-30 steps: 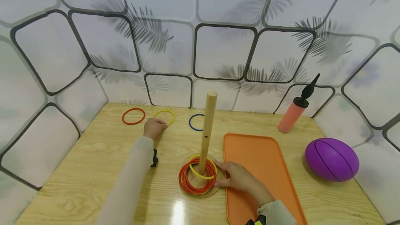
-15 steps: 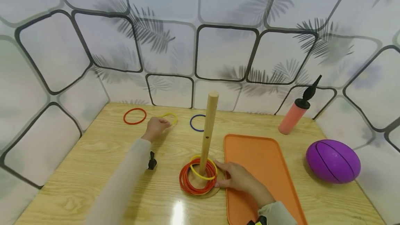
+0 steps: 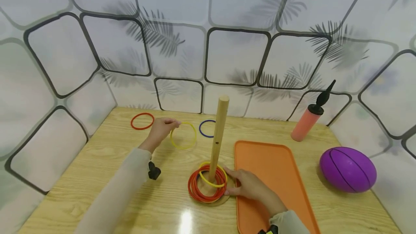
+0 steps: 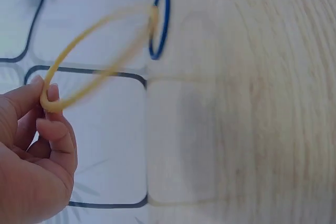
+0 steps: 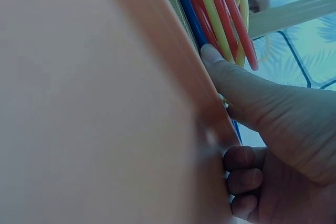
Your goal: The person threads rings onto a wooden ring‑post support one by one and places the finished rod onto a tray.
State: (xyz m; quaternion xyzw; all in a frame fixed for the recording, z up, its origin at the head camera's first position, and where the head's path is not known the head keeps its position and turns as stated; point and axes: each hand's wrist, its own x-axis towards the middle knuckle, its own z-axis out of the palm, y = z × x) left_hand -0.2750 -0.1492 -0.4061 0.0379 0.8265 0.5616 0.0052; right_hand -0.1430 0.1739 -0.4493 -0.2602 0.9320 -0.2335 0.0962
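Observation:
My left hand (image 3: 159, 133) pinches a thin yellow ring (image 3: 183, 148) between thumb and fingertips, lifted off the table in the left wrist view. A ring toss stand, a wooden post (image 3: 218, 136) on a round base (image 3: 224, 200), rises upright in the middle. Around the post's foot lie several red rings (image 3: 194, 193), with a yellow ring (image 3: 201, 177) tilted on top; a blue ring (image 5: 188, 11) shows lower in the stack. My right hand (image 3: 251, 187) grips the base's right edge between thumb and forefinger, its other fingers curled in the right wrist view.
A red ring (image 3: 131, 122) and a blue ring (image 3: 200, 130) lie along the table's back. An orange tray (image 3: 269, 158) sits under my right forearm. Farther right are a pink hand pump (image 3: 304, 125) and a purple ball (image 3: 347, 169). Patterned walls close off the back and sides.
The yellow ring at the back has been picked up by my left hand and raised toward the post, now hanging more upright. My right hand stays on the base.

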